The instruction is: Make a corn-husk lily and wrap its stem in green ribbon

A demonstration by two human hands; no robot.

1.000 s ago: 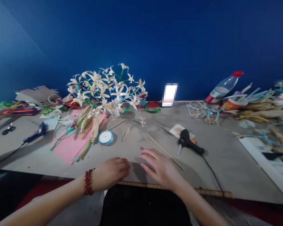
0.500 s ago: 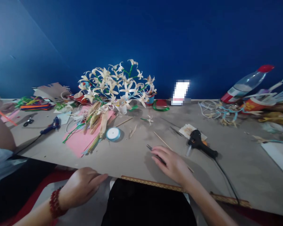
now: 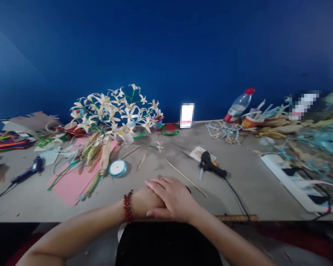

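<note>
My right hand (image 3: pixel 170 197) lies flat on top of my left hand (image 3: pixel 138 204) at the near edge of the grey table (image 3: pixel 252 192), fingers stretched out and pointing left. Most of my left hand is covered; its fingers do not show. A red bead bracelet (image 3: pixel 127 206) is on my left wrist. A small dark tool tip (image 3: pixel 188 189) peeks out just right of my right hand. A thin wooden stick (image 3: pixel 185 178) lies just beyond the hands, and a black glue gun (image 3: pixel 211 167) lies to the right of it.
A bunch of white paper flowers (image 3: pixel 113 111) stands at the back left above pink paper (image 3: pixel 69 183) and a white ribbon spool (image 3: pixel 117 168). A blue glue gun (image 3: pixel 27 171) lies at the left. A bottle (image 3: pixel 238 105), loose husks and a power strip (image 3: pixel 291 181) are at the right.
My left hand came back up from below the table edge, and my right hand moved left to rest on top of it. The view swung right again.
</note>
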